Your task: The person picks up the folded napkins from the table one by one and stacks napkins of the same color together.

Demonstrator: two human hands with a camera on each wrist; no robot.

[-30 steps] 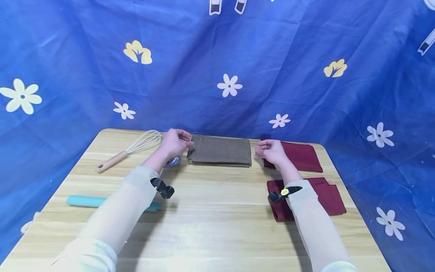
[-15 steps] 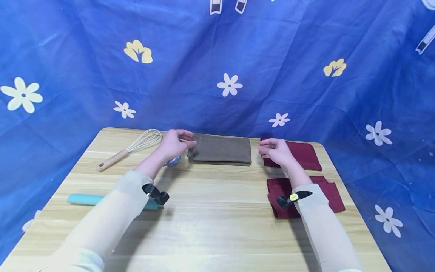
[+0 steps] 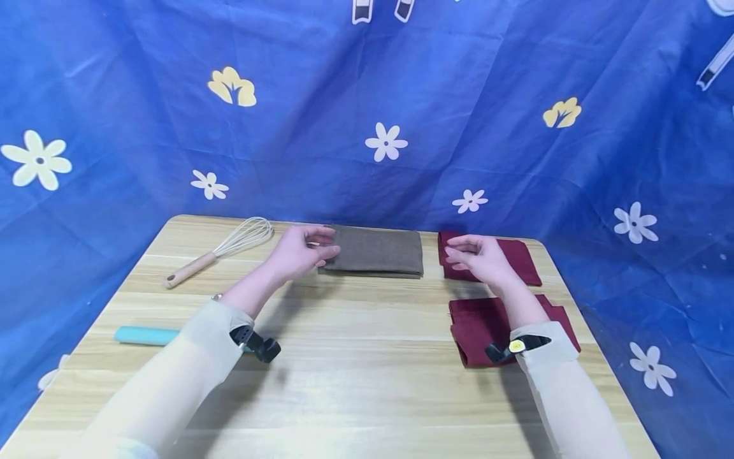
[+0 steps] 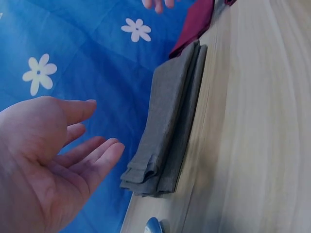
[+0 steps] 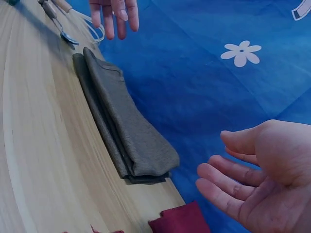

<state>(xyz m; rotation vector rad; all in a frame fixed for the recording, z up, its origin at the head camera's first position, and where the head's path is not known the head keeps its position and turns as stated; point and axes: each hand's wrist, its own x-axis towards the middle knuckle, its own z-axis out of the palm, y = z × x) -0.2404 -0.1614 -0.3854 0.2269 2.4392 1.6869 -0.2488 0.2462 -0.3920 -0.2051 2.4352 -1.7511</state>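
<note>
A folded brown cloth lies flat at the far middle of the wooden table. My left hand hovers open just off the cloth's left end, palm turned inward and fingers relaxed, holding nothing. The left wrist view shows that left hand apart from the brown cloth. My right hand hangs open to the right of the cloth, over a dark red cloth. In the right wrist view the right hand is empty, with the brown cloth a short way off.
A second dark red folded cloth lies near my right forearm. A whisk with a wooden handle lies at the far left, and a teal bar lies under my left forearm. A metal spoon sits beside the brown cloth. A blue flowered sheet hangs behind.
Both hands have drawn back from the ends of the brown cloth and their fingers have uncurled. The cloth now lies flat and untouched.
</note>
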